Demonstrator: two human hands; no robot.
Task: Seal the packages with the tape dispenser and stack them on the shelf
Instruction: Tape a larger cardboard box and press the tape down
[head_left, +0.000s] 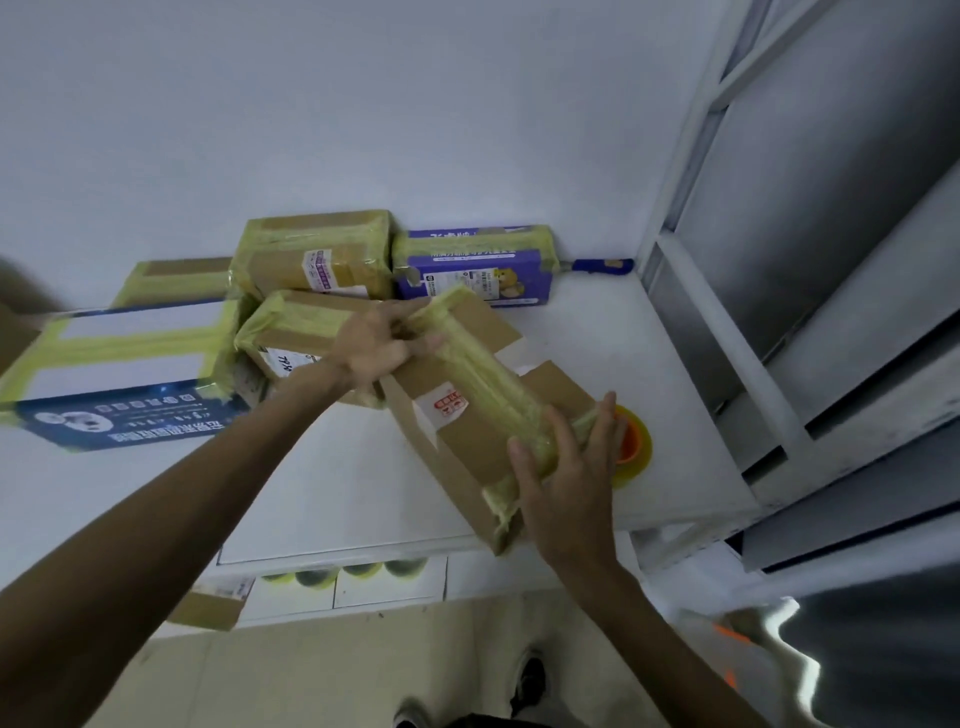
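A brown cardboard box with a wide strip of yellowish tape along its top lies at an angle on the white shelf top. My left hand presses flat on its far end, fingers spread over the tape. At the near end my right hand lies with straight fingers on the taped corner. Behind my right hand, an orange-cored roll of yellow tape on the dispenser rests on the shelf, mostly hidden. Other taped packages stand behind: a brown one, a purple one and a blue-and-white one.
A white wall rises behind the shelf. On the right stands a grey metal frame with panels. A blue handle lies by the wall. Below the shelf edge are several tape rolls in a white box, and my shoes on the floor.
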